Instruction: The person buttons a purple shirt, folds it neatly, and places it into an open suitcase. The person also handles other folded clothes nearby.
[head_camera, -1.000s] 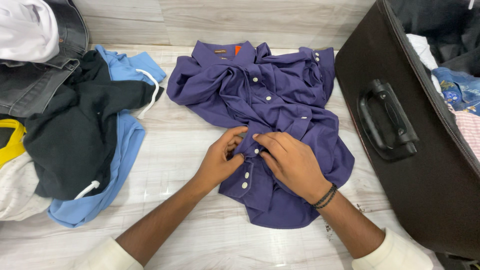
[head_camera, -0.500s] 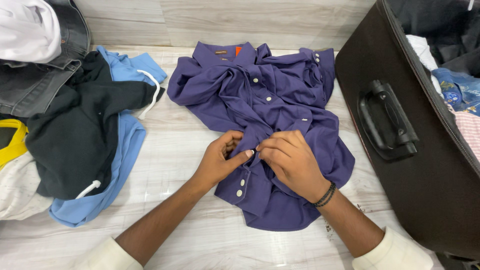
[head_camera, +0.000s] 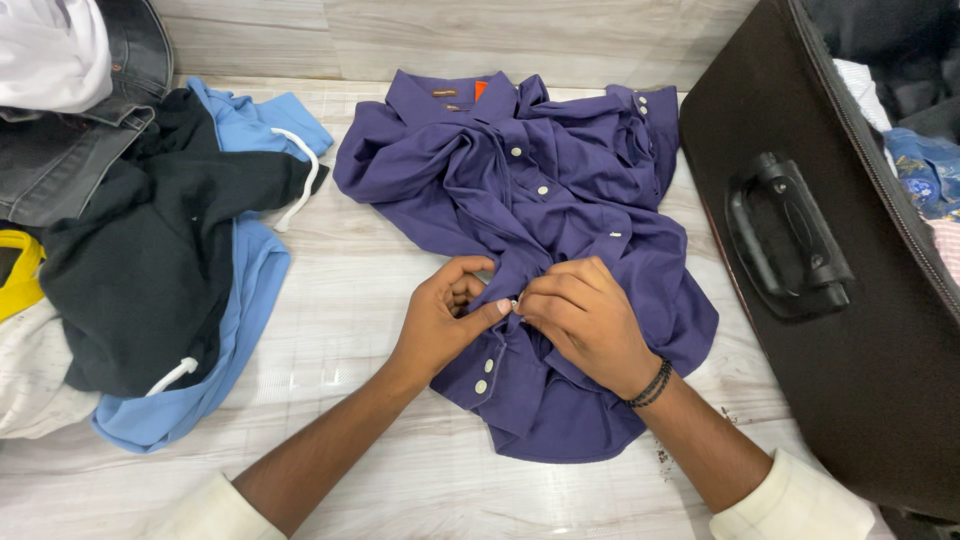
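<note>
A crumpled purple button-up shirt (head_camera: 560, 190) with white buttons lies on the pale wood-grain floor, collar pointing away from me. My left hand (head_camera: 443, 318) pinches the shirt's front placket near its lower part, thumb pressed against a button. My right hand (head_camera: 588, 320), with a dark beaded bracelet on the wrist, grips the opposite edge of the placket right beside it. Fingertips of both hands meet at the same button.
A pile of clothes lies at the left: a black garment (head_camera: 150, 250) over a light blue hoodie (head_camera: 255, 290), grey jeans (head_camera: 70, 160), something yellow (head_camera: 20, 275). An open dark brown suitcase (head_camera: 850, 330) with clothes inside stands at the right, its handle (head_camera: 790, 240) facing the shirt.
My hands have drawn together at one button on the placket, fingers curling into a pinch. The lower shirt front has shifted slightly. The camera view has drifted a little.
</note>
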